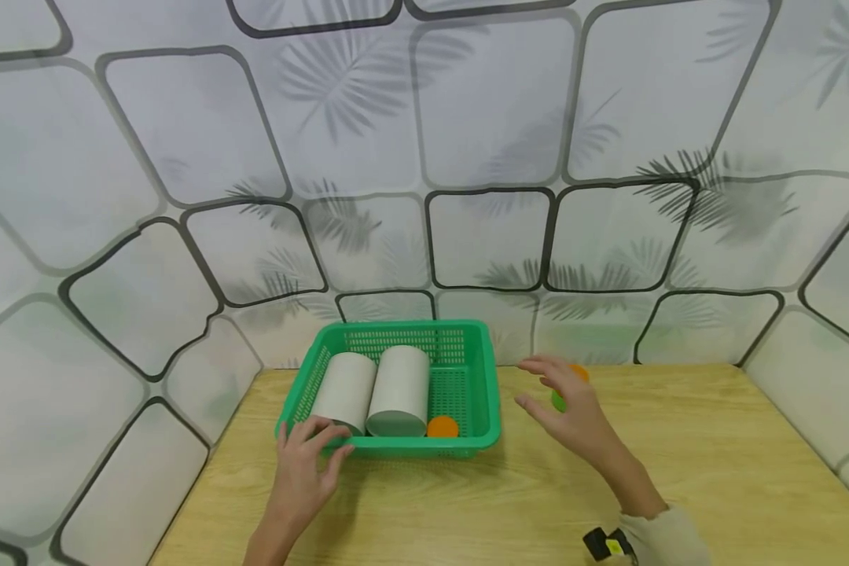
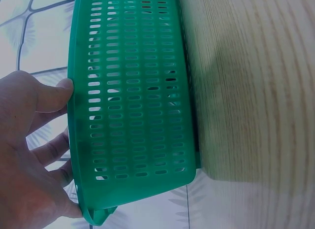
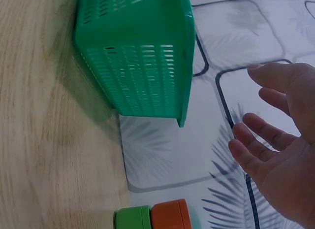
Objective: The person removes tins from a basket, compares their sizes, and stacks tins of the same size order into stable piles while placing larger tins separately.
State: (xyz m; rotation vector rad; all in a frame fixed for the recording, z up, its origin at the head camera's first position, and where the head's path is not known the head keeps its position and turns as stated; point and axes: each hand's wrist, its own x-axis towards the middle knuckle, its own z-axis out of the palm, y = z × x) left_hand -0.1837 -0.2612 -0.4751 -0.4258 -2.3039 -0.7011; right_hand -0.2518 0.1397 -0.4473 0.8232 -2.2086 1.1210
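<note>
A green plastic basket [image 1: 424, 445] with slotted sides stands on the table. My left hand [image 1: 303, 468] grips its near rim at the left corner; in the left wrist view the thumb [image 2: 59, 93] presses the rim's outer side and the fingers reach over it. Two white cylinders [image 1: 399, 391] lie side by side in the basket's left part. An orange round thing [image 1: 442, 427] sits near the front wall, right of them. To the right of the basket, my right hand [image 1: 573, 413] hovers holding nothing, thumb and fingers spread apart.
Behind the right hand stands a small stack, its green part [image 3: 132, 217] below and its orange part [image 3: 170, 215] on top, partly hidden in the head view. The wooden table [image 1: 679, 456] meets a patterned wall covering [image 1: 488, 236] at the back and sides.
</note>
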